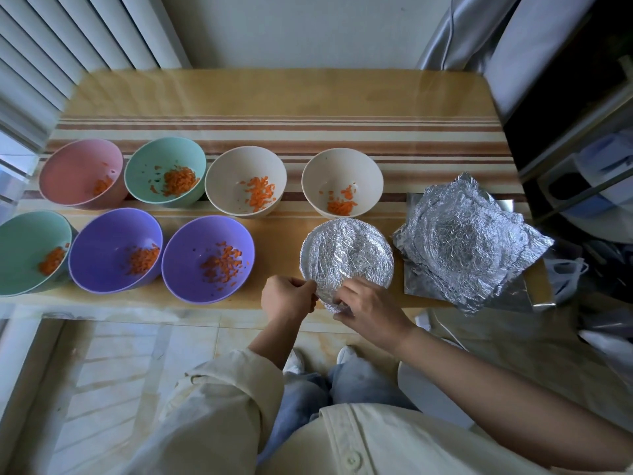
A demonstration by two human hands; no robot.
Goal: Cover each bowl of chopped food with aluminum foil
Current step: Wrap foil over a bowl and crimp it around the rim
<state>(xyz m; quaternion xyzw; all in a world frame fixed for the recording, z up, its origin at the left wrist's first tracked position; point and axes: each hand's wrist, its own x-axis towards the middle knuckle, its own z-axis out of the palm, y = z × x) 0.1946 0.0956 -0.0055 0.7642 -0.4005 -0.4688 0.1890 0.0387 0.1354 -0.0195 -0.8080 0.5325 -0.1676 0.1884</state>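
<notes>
Striped table [274,97] holds 7 uncovered bowls [233,173] beside white slats [51,46]

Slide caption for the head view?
Left hand and right hand pinch the foil-wrapped bowl at its near edge; seven bowls uncovered.

Left hand [288,297], right hand [371,311]: curled fingers [346,286]

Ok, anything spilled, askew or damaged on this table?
Nothing spilled: the chopped carrot lies inside the seven open bowls. Odd: the foil stack at the right: its top sheets are crumpled and carry a bowl-shaped dent, and a corner seems to hang past the table's near edge. Left hand and right hand pinch the foil cover.
</notes>
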